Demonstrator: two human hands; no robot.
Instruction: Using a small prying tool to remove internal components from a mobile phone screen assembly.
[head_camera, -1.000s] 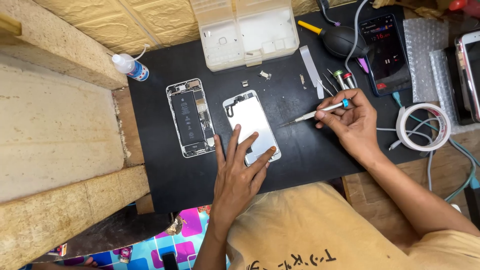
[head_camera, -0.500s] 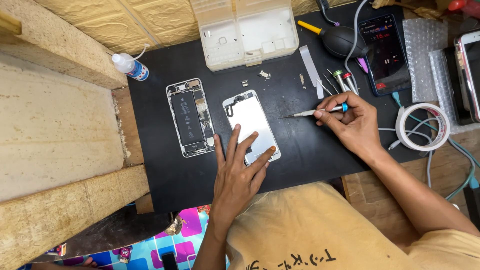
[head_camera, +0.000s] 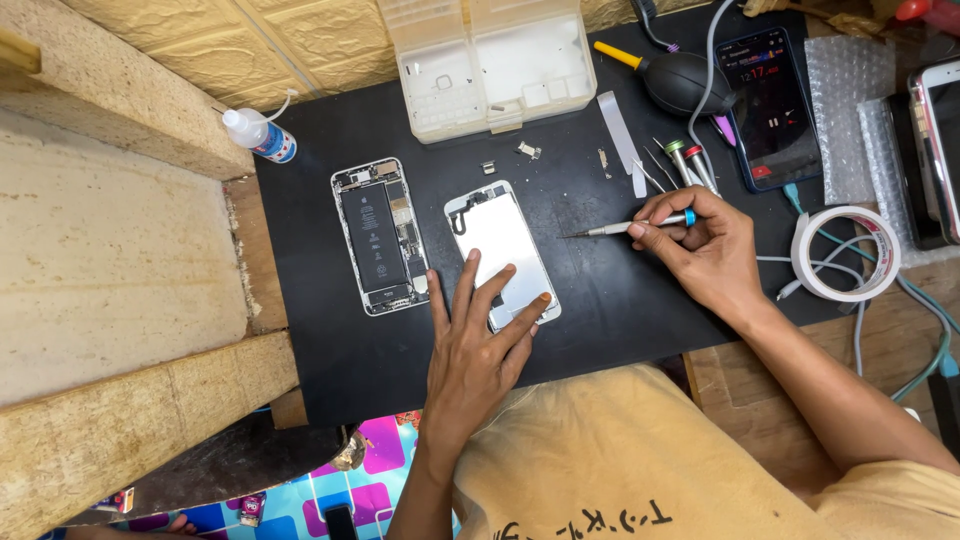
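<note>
The left hand (head_camera: 475, 350) stays flat, fingers spread, on the detached silver phone screen panel (head_camera: 503, 252). The right hand (head_camera: 700, 250), its grip closed on the thin blue-capped screwdriver (head_camera: 640, 224), has swung the tip level, away from the panel.

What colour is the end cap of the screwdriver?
Blue, on the screwdriver in the right hand; head view.

Mustard-yellow shirt with dark print; bare forearms, no sleeves.

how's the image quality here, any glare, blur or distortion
Head view: even, soft light, faint shadow under the left hand; mild sheen on the metal screen backplate; the lit phone screen is bright but readable; right hand and screwdriver sharp; slight wide-angle bending at the edges.
</note>
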